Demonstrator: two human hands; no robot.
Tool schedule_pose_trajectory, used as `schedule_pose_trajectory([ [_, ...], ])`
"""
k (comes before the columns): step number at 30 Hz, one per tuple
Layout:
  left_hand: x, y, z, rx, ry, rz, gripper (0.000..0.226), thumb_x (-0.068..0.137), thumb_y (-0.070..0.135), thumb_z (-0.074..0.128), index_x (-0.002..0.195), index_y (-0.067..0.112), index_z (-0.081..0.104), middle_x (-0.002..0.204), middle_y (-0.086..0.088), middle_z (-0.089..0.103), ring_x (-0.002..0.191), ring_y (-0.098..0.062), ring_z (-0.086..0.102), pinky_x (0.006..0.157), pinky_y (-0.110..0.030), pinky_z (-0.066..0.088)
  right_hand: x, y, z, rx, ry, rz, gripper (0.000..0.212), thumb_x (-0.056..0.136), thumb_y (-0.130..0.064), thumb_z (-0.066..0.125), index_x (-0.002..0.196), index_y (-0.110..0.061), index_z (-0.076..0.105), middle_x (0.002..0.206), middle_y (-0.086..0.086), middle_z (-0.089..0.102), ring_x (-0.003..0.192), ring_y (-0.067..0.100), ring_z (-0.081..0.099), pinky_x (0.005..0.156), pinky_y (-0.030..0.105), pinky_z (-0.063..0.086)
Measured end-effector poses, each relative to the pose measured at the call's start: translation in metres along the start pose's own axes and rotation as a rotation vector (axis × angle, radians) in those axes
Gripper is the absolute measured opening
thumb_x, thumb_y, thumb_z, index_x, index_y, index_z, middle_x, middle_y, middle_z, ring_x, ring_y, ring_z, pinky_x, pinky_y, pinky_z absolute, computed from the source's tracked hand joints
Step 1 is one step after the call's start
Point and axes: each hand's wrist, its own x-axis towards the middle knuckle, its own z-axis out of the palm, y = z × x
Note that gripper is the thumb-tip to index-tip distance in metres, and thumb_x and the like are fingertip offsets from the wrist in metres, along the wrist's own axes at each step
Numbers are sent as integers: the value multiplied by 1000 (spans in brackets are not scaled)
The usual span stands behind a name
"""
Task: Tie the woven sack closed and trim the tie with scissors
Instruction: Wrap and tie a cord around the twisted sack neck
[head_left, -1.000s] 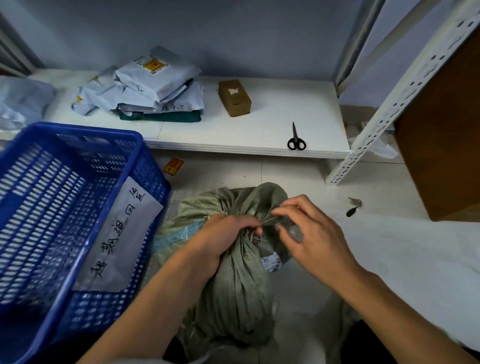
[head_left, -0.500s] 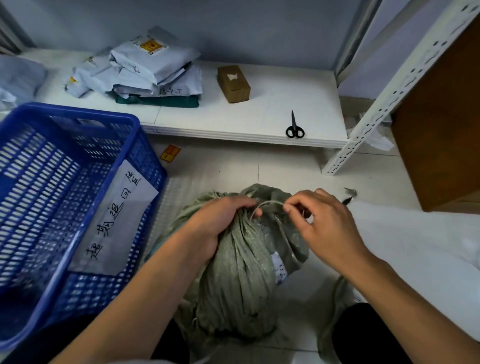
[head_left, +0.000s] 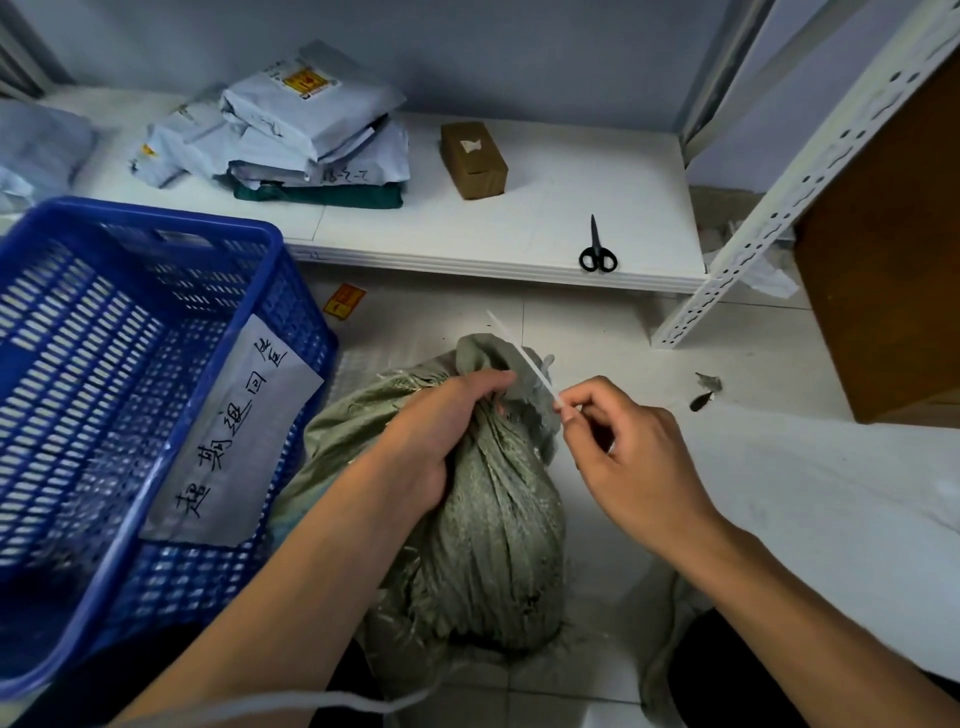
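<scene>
Below the scissors, the sack neck is clamped by the left hand while the tie is pinched in right hand fingertips for threading.

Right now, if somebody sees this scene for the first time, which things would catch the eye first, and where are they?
In the middle, the left hand squeezes the gathered neck of the green sack on the floor, while the right hand pinches a thin white tie that sticks up and away from it. A big blue basket with a handwritten label fills the left side. Black scissors lie untouched on the white shelf behind.
</scene>
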Motion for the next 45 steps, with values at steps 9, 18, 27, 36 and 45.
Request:
schedule_pose_trajectory([
  [9,8,13,-4,-136,13,11,18,95,18,62,79,10,66,58,-4,66,44,-19,62,47,-24,53,8,-5,4,10,-7,90,12,97,-24,56,86,-26,58,56,-7,57,47,11,50,48,32,39],
  [18,5,8,13,-33,-67,-7,19,92,23,70,97,5,74,77,-12,78,60,-26,73,62,-34,59,12,-10,-1,81,74,115,30,102,-31,50,84,-13,66,57,-2,53,50,13,45,50,31,33],
  [27,4,4,23,40,-63,-11,30,88,20,74,111,1,75,101,-21,79,74,-29,74,65,-38,65,11,-10,-2,163,-60,192,22,100,-23,55,83,-18,68,65,-6,59,57,6,52,53,25,37],
  [36,5,6,14,-30,-104,13,26,94,25,60,102,4,73,82,-15,74,67,-27,70,66,-33,61,18,-12,-11,486,-236,375,25,101,-23,53,88,-21,74,73,11,69,62,29,59,68,34,45],
  [45,-1,14,6,-104,-45,21,16,93,23,68,91,8,69,56,-3,69,43,-18,66,49,-25,54,22,-9,-25,597,-152,427,16,99,-22,60,90,-12,68,54,4,58,43,18,46,61,40,47],
])
